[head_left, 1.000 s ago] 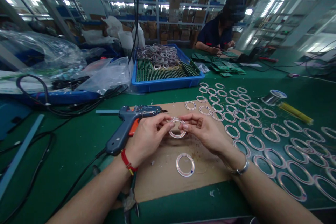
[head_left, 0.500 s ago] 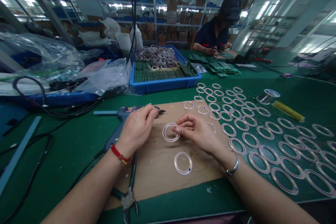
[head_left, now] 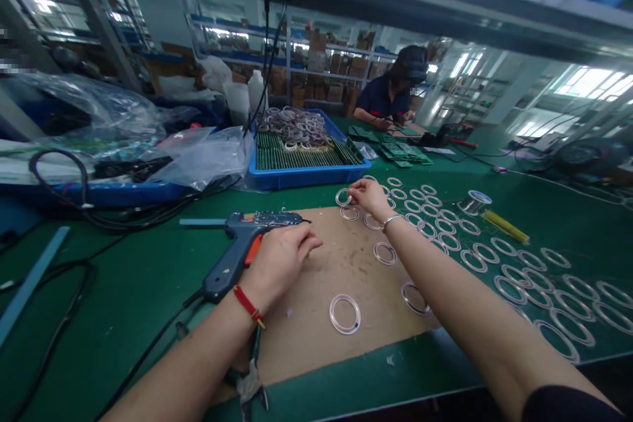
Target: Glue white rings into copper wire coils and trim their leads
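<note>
My right hand (head_left: pixel 370 199) reaches to the far edge of the cardboard sheet (head_left: pixel 316 356), its fingertips pinching a flat copper wire coil (head_left: pixel 341 196). My left hand (head_left: pixel 284 256) is closed over the cardboard, thumb and fingers pressed together; anything between them is too small to make out. Beside it lies a blue glue gun (head_left: pixel 228 262) with an orange trigger, partly covered by the hand. A single ring coil (head_left: pixel 345 314) with a dark blue mark lies on the near cardboard. Cutting pliers (head_left: pixel 248 382) rest below my left forearm.
Many ring coils (head_left: pixel 514 290) spread over the green table at right, near a solder wire spool (head_left: pixel 475 202). A blue tray (head_left: pixel 306 177) behind holds green boards and piled coils. Plastic bags (head_left: pixel 208 155) and cables stand at left. A co-worker (head_left: pixel 390 95) sits across the table.
My right hand has moved away from me, carrying the coil from mid-cardboard to its far edge. My left hand has shifted slightly nearer, uncovering more of the glue gun. The camera view has tilted up.
</note>
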`<state>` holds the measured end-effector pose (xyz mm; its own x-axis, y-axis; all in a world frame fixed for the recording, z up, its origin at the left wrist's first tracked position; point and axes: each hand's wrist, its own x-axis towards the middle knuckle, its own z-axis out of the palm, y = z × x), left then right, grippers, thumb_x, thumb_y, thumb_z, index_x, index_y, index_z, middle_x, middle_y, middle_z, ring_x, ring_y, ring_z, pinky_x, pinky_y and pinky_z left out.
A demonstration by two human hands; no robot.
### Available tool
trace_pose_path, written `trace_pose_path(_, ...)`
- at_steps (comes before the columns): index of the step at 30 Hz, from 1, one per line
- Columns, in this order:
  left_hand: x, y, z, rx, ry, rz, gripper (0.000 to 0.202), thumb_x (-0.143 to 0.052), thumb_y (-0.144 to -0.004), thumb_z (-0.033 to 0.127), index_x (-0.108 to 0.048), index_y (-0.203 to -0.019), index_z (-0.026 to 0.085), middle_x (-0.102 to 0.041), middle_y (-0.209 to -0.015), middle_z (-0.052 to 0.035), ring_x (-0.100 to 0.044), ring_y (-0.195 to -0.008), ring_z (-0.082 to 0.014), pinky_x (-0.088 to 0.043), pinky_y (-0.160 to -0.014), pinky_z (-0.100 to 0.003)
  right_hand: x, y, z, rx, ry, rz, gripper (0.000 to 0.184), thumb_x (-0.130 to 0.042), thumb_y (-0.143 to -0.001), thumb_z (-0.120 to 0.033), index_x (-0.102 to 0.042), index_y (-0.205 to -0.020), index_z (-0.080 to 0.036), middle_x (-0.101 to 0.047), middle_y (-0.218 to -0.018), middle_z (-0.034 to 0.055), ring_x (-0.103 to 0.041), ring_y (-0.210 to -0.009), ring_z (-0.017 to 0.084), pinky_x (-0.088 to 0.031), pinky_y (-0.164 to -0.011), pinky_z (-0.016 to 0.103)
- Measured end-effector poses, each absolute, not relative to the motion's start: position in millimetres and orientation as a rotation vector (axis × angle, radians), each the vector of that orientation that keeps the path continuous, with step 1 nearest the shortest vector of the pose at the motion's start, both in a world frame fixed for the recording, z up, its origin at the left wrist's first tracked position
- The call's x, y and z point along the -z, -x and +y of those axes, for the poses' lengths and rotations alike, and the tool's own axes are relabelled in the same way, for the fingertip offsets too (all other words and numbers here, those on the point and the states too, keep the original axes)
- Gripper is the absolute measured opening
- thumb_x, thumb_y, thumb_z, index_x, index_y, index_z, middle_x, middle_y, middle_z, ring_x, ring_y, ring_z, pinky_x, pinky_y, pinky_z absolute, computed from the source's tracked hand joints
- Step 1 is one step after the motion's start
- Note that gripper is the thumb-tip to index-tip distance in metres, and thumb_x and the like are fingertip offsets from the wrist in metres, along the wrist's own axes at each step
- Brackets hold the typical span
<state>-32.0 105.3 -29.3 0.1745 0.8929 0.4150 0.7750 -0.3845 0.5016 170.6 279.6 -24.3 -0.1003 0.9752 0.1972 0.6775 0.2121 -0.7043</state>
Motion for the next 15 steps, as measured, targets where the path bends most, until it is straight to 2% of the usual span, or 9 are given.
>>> trace_pose_path(2, 27.8, 31.6, 105.4, -0.908, -2.28, 1.739, 0.033, -0.052, -0.09, 0.042, -0.058, -0.069, 0.016, -0.061, -0.065, -0.0017, -0.052, -0.059, -0.0134, -0.028, -0.055, -0.026, 24.3, -169.2, 287.2, -0.473, 1.582, -1.965, 0.017, -0.056, -0.084, -0.019, -0.066, -0.09, -0.007, -0.067, -0.082, 0.0119, -0.062, -0.071, 0.015, -0.046, -0.069, 0.025)
trace_pose_path(5, 24.3, 32.6, 105.0, -0.843, -2.323, 1.815, 0.04, -0.05, -0.089, 0.049, -0.057, -0.066, 0.017, -0.06, -0.064, -0.0021, -0.052, -0.061, -0.0153, -0.024, -0.055, -0.027, 14.0, -175.9, 282.9, -0.244, 1.61, -2.095, 0.018, -0.058, -0.082, -0.02, -0.07, -0.09, -0.01, -0.067, -0.091, 0.0141, -0.062, -0.089, 0.021, -0.043, -0.082, 0.03)
trace_pose_path(8, 24.3, 33.0, 104.3, -0.885, -2.331, 1.748, 0.033, -0.053, -0.09, 0.04, -0.057, -0.068, 0.016, -0.062, -0.071, -0.0027, -0.055, -0.067, -0.0159, -0.03, -0.059, -0.027, -2.9, -184.9, 260.1, -0.057, 1.595, -2.121, 0.025, -0.055, -0.084, -0.026, -0.07, -0.101, -0.013, -0.066, -0.099, 0.0138, -0.06, -0.095, 0.025, -0.04, -0.086, 0.035)
trace_pose_path(10, 26.6, 31.7, 103.7, -0.971, -2.323, 1.634, 0.022, -0.055, -0.089, 0.03, -0.061, -0.074, 0.015, -0.064, -0.078, -0.0033, -0.057, -0.073, -0.0158, -0.037, -0.064, -0.027, -8.3, -186.6, 235.0, -0.02, 1.528, -2.119, 0.026, -0.052, -0.087, -0.032, -0.069, -0.103, -0.018, -0.066, -0.101, 0.008, -0.06, -0.092, 0.022, -0.042, -0.083, 0.034)
trace_pose_path(12, 29.5, 29.1, 102.7, -1.071, -2.309, 1.517, 0.013, -0.054, -0.088, 0.021, -0.065, -0.085, 0.016, -0.067, -0.088, -0.0035, -0.06, -0.081, -0.0154, -0.042, -0.072, -0.027, -4.0, -182.9, 205.3, -0.146, 1.372, -2.11, 0.026, -0.05, -0.089, -0.035, -0.068, -0.097, -0.02, -0.067, -0.095, 0.0035, -0.061, -0.085, 0.017, -0.044, -0.076, 0.029)
trace_pose_path(15, 32.0, 23.7, 100.8, -1.173, -2.244, 1.408, 0.019, -0.055, -0.087, 0.017, -0.066, -0.103, 0.019, -0.067, -0.102, -0.0024, -0.061, -0.09, -0.0138, -0.046, -0.081, -0.027, 17.0, -169.5, 164.1, -0.659, 1.086, -2.07, 0.027, -0.05, -0.09, -0.037, -0.066, -0.099, -0.017, -0.066, -0.099, 0.0049, -0.061, -0.09, 0.014, -0.047, -0.078, 0.026)
